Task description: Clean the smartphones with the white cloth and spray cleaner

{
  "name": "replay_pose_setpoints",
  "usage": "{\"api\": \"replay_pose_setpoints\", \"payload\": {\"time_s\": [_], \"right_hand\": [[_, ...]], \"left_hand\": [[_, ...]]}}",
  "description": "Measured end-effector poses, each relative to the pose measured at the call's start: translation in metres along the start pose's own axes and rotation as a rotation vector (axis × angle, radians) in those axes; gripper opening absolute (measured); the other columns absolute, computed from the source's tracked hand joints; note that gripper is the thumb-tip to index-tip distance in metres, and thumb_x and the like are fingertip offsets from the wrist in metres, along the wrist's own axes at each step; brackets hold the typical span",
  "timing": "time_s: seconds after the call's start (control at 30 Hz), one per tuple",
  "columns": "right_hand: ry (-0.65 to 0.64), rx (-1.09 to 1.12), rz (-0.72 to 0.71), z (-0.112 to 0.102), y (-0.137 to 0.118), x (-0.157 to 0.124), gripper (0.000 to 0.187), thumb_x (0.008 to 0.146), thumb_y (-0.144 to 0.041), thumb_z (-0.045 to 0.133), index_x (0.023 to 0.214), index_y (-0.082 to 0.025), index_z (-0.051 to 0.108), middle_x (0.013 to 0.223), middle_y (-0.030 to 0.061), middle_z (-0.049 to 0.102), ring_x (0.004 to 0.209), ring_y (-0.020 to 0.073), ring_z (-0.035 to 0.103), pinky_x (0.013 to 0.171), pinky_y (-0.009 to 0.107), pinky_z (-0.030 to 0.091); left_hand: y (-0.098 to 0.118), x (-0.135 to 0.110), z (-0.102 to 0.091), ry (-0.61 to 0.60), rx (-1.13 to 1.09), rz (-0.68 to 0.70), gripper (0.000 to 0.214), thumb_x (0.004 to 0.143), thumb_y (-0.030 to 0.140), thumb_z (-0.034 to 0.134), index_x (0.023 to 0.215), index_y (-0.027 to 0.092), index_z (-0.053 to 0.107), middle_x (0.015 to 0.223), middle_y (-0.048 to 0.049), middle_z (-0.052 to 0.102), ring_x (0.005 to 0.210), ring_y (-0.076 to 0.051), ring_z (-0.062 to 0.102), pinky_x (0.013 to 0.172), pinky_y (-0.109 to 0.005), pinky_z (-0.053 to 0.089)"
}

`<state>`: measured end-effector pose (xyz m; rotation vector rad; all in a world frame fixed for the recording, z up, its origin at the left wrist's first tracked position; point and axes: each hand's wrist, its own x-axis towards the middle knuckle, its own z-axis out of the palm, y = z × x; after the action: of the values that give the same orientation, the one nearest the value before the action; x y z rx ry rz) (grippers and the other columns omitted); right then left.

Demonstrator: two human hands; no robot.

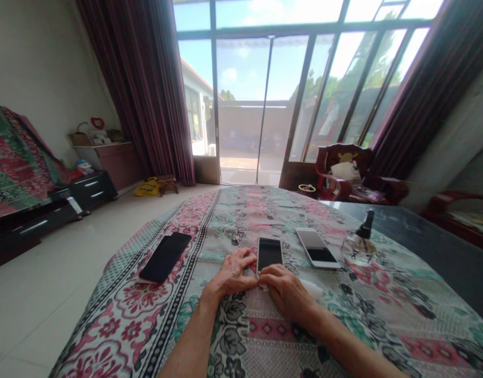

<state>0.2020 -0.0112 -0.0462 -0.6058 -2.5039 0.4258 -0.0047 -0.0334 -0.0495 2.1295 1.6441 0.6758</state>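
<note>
A phone with a dark screen point(270, 253) lies flat on the flowered tablecloth point(241, 210) in front of me. My left hand point(232, 274) rests with curled fingers against its near left corner, thumb at the bottom edge. My right hand point(286, 293) is closed on the near right end, the fingertips meeting the left thumb. Something white point(316, 289) peeks out beside the right hand; I cannot make out what it is.
A larger black device point(165, 256) lies to the left and a white phone point(317, 248) to the right. A small glass bottle with a black top point(361, 244) stands further right. Red wooden chairs point(346, 176) and a glass door lie beyond.
</note>
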Motion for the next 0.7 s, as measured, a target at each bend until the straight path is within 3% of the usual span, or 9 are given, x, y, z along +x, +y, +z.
{"api": "replay_pose_setpoints", "payload": {"time_s": [0.37, 0.6, 0.7], "right_hand": [[-0.005, -0.002, 0.015, 0.005, 0.003, 0.016, 0.028, 0.087, -0.009, 0.047, 0.093, -0.023, 0.070, 0.099, 0.0058, 0.068, 0.094, 0.0178, 0.059, 0.085, 0.031, 0.046], [0.012, -0.044, 0.165, -0.031, 0.034, -0.002, 0.026, 0.085, -0.010, 0.047, 0.084, -0.022, 0.070, 0.089, 0.0049, 0.067, 0.082, 0.0163, 0.061, 0.076, 0.027, 0.048], [0.088, -0.030, 0.172, -0.034, 0.036, -0.005, 0.023, 0.085, -0.010, 0.047, 0.087, -0.020, 0.067, 0.091, 0.0054, 0.066, 0.082, 0.0161, 0.061, 0.076, 0.028, 0.048]], "left_hand": [[0.001, 0.001, 0.001, 0.024, 0.018, 0.010, 0.047, 0.073, 0.027, 0.060, 0.121, 0.028, 0.062, 0.140, -0.0031, 0.048, 0.130, -0.024, 0.042, 0.110, -0.037, 0.030], [0.002, 0.001, -0.003, -0.026, 0.012, -0.004, 0.057, 0.069, 0.026, 0.062, 0.126, 0.028, 0.058, 0.145, -0.0039, 0.043, 0.133, -0.026, 0.038, 0.111, -0.039, 0.028], [0.004, 0.001, -0.006, -0.027, 0.016, -0.004, 0.057, 0.069, 0.025, 0.063, 0.125, 0.026, 0.059, 0.145, -0.0048, 0.043, 0.132, -0.026, 0.039, 0.111, -0.038, 0.028]]}}
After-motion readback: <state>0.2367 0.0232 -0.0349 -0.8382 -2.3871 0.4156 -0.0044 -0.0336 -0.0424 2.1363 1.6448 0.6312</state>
